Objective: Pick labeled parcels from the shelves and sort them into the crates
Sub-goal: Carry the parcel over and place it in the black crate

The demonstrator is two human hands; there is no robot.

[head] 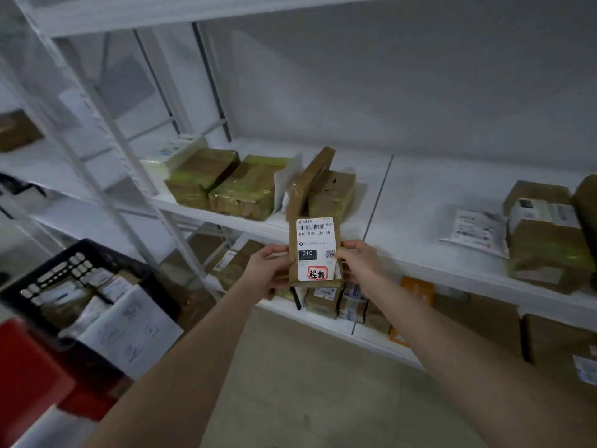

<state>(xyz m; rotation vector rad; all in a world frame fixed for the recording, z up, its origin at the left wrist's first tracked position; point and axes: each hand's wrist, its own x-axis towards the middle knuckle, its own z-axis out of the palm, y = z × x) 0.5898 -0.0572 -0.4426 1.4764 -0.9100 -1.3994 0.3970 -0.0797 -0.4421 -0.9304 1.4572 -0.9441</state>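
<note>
I hold a small brown parcel [315,250] upright in front of the white shelf [420,253], its white label facing me with "010" and a red stamp. My left hand [266,271] grips its left edge and my right hand [357,261] grips its right edge. More brown taped parcels [226,182] lie on the shelf just behind, one [310,182] leaning upright. A black crate [64,263] with several parcels inside stands at lower left, a red crate [29,376] in front of it.
On the right of the shelf lie a white mailer bag [475,231] and stacked brown boxes [546,240]. The lower shelf [365,334] carries more small boxes [336,302]. White shelf uprights [129,176] slant down at left. Bare floor [307,383] lies below my arms.
</note>
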